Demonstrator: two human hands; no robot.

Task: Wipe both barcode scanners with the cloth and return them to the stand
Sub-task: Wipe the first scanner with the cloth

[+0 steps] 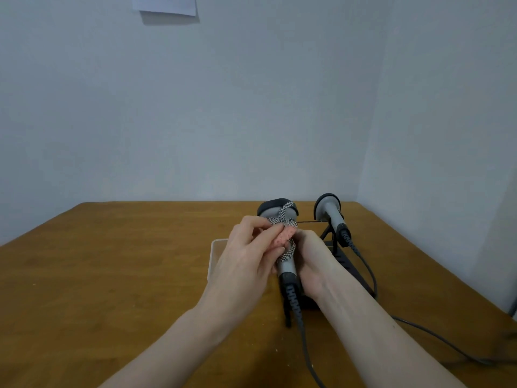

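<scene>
- Scanner [286, 266] lies between both hands, its handle in the right hand [313, 261] grip.
- Left hand [246, 259] pinches cloth [285, 233] against its neck.

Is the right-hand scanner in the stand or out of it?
In the stand. The right scanner rests on the black stand, untouched, while both hands work on the other scanner.

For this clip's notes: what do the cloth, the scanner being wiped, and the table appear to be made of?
Cloth: soft woven fabric, pink textured face with black-and-white checked edging; it crumples around the handle.
Scanner: looks like moulded plastic, matte grey handle, darker head, probably rubbery at the cable end.
Table: wood or wood-look laminate; brown grain, low sheen, cannot tell which.
</scene>
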